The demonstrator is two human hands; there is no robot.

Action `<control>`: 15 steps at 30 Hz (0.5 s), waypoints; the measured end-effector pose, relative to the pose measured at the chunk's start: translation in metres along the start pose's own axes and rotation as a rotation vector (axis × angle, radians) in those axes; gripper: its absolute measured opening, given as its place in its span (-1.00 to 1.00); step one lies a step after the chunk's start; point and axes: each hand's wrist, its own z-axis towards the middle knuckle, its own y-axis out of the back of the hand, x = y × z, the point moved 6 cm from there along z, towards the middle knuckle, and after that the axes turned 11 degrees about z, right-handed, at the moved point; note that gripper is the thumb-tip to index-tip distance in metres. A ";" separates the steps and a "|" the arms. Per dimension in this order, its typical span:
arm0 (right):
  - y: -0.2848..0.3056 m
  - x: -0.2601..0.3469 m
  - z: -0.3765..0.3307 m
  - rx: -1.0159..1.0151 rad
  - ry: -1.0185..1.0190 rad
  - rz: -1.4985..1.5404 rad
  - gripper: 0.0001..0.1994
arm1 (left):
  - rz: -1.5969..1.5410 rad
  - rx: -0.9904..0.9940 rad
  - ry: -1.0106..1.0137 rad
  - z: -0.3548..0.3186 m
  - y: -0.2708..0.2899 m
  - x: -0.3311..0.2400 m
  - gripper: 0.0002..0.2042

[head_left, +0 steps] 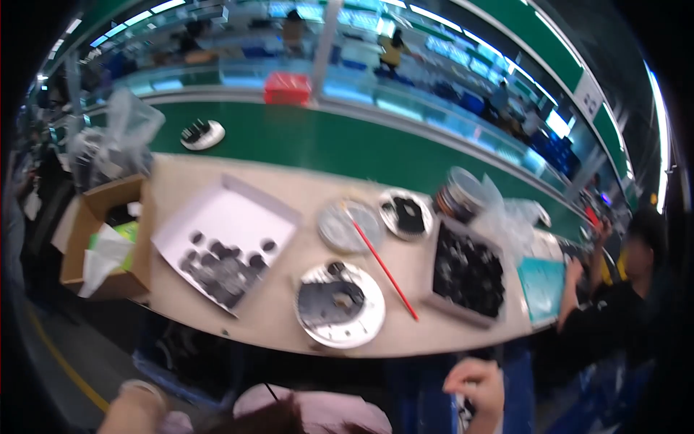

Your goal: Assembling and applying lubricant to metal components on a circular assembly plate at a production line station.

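Observation:
My right hand (475, 385) is off the table's near edge at the lower right, its fingers curled together; anything in them is hidden. At the lower left my left hand (136, 406) shows only as a blurred wrist area with a pale band; its fingers are hidden. Between them, on the table by the near edge, a round white plate (372, 318) carries a dark, flat oblong piece (322, 304) with a small hole. Beyond it lies a red stick (390, 276), its far end over a round grey translucent disc (345, 230).
A white tray (238, 206) of dark discs lies left, beside a cardboard box (72, 264). Rightward are a box (463, 315) of black pieces, a small plate (396, 230), a tub (463, 189) and a teal sheet (542, 286). A person (614, 304) sits at far right.

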 end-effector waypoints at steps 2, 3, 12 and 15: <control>-0.016 -0.066 -0.016 -0.054 -0.177 -0.154 -0.84 | -0.045 0.140 0.011 -0.017 -0.029 0.013 -0.35; -0.023 -0.113 -0.026 -0.097 -0.191 -0.404 -0.85 | -0.076 0.205 0.019 -0.037 -0.043 0.021 -0.36; -0.046 -0.258 -0.036 0.627 -0.532 -0.955 -0.72 | 0.363 0.134 2.126 -0.315 -0.083 0.149 -0.56; -0.048 -0.179 -0.036 0.788 -0.608 -0.835 -0.69 | 0.945 -0.023 2.493 -0.263 -0.008 0.055 -0.65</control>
